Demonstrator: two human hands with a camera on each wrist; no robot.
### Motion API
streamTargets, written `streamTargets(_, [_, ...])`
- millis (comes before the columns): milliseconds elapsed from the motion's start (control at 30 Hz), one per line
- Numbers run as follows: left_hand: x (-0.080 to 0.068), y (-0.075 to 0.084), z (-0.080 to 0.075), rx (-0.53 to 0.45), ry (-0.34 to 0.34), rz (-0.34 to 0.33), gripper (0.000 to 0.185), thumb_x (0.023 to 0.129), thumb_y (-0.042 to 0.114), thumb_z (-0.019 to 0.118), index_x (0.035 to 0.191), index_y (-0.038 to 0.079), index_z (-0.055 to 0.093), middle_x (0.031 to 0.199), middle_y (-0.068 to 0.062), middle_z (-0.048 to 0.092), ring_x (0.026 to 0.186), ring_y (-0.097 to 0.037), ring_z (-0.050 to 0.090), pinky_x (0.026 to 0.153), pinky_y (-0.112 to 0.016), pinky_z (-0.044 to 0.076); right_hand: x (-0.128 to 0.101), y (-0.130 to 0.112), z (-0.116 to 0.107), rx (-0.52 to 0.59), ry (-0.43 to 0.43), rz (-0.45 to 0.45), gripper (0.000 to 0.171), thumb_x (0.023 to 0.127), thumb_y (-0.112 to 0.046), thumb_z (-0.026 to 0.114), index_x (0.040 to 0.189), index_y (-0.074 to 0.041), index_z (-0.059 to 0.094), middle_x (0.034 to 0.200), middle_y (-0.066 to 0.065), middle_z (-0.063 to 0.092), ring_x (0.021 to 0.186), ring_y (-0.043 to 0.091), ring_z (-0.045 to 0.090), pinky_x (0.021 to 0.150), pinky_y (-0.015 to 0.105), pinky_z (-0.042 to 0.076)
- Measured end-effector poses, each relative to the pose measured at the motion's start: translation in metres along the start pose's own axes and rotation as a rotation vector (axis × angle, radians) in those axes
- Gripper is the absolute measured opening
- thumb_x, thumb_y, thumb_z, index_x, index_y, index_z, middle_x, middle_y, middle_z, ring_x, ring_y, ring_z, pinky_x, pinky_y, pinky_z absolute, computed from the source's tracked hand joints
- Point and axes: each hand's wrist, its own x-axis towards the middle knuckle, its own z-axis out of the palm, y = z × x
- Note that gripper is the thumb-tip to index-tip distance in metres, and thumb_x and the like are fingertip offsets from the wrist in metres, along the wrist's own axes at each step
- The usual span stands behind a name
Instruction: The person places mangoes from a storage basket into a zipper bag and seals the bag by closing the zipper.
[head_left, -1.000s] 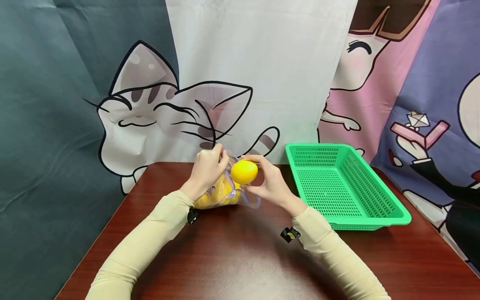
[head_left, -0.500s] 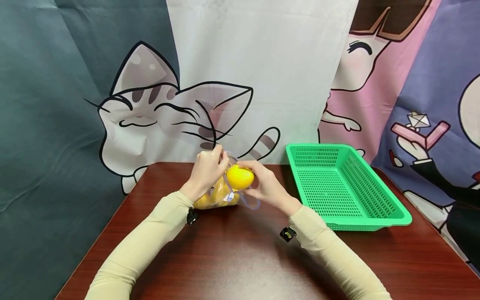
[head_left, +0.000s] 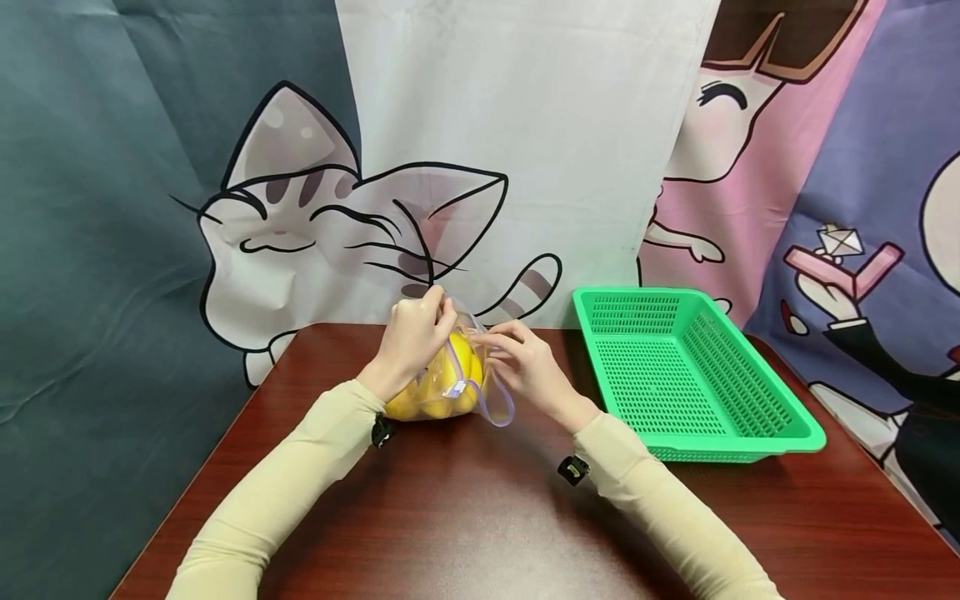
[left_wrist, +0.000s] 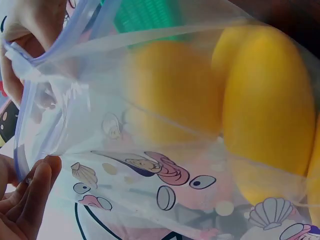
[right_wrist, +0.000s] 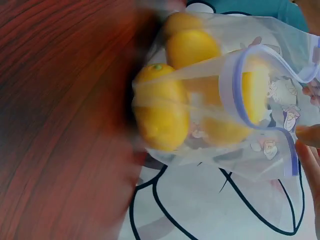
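Note:
A clear zip bag printed with cartoons stands on the dark wooden table, with several yellow lemons inside. My left hand pinches the bag's far rim and holds the mouth up. Spread, relaxed fingers of my right hand touch the right side of the mouth, with nothing in them. In the left wrist view the lemons fill the bag and my fingers pinch the blue zip strip. The right wrist view shows the lemons through the plastic and my fingertips beside the rim.
A green mesh basket sits on the table to the right of the bag, with nothing in it. Cartoon cloth backdrops hang right behind the table's far edge. Bare tabletop lies between me and the bag.
My right hand carried a lemon left and down into the bag's mouth and let it go. The left hand kept hold of the rim.

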Motion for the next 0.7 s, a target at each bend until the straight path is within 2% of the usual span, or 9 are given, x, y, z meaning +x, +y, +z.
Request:
streamTargets(100, [-0.001, 0.0, 0.0, -0.008, -0.004, -0.002, 0.019, 0.089, 0.007, 0.052, 0.071, 0.007, 0.047, 0.048, 0.0, 0.041, 0.04, -0.015, 0.043, 0.042, -0.026, 0.036, -0.001, 0.0, -0.003, 0.002, 0.014, 0.017, 0.037, 0.076, 0.008, 0.071, 0.11, -0.006, 0.067, 0.106, 0.008, 0.058, 0.091, 0.02, 0.064, 0.078, 0.024, 0.054])
streamTargets(300, [-0.001, -0.001, 0.001, -0.01, -0.009, -0.005, 0.018, 0.09, 0.007, 0.052, 0.072, 0.006, 0.048, 0.048, 0.0, 0.042, 0.04, -0.014, 0.043, 0.041, -0.025, 0.035, 0.002, -0.003, -0.01, 0.074, 0.017, 0.067, 0.029, 0.081, 0.001, 0.069, 0.11, -0.003, 0.065, 0.107, 0.009, 0.057, 0.093, 0.026, 0.064, 0.077, 0.036, 0.056])
streamTargets(400, [0.0, -0.002, 0.001, -0.012, -0.01, -0.003, 0.017, 0.09, 0.007, 0.052, 0.073, 0.006, 0.049, 0.048, -0.001, 0.042, 0.039, -0.013, 0.043, 0.041, -0.024, 0.035, 0.003, -0.006, -0.014, 0.074, 0.014, 0.077, 0.027, 0.083, -0.002, 0.068, 0.11, -0.002, 0.064, 0.107, 0.008, 0.058, 0.095, 0.024, 0.063, 0.079, 0.035, 0.056])
streamTargets(533, [0.0, -0.002, 0.001, -0.013, -0.009, -0.001, 0.017, 0.09, 0.007, 0.052, 0.073, 0.006, 0.05, 0.048, 0.0, 0.042, 0.039, -0.013, 0.042, 0.041, -0.024, 0.034, 0.004, -0.008, -0.018, 0.056, 0.005, 0.094, 0.026, 0.084, -0.005, 0.067, 0.11, -0.001, 0.064, 0.107, 0.006, 0.059, 0.096, 0.019, 0.062, 0.081, 0.028, 0.054])
streamTargets(700, [-0.001, -0.001, 0.002, -0.01, -0.004, -0.006, 0.017, 0.09, 0.008, 0.052, 0.073, 0.006, 0.049, 0.048, 0.001, 0.041, 0.04, -0.014, 0.042, 0.041, -0.025, 0.034, 0.005, -0.011, -0.022, 0.068, 0.018, 0.111, 0.026, 0.084, -0.004, 0.067, 0.11, 0.001, 0.064, 0.106, 0.01, 0.06, 0.092, 0.017, 0.063, 0.079, 0.031, 0.055])
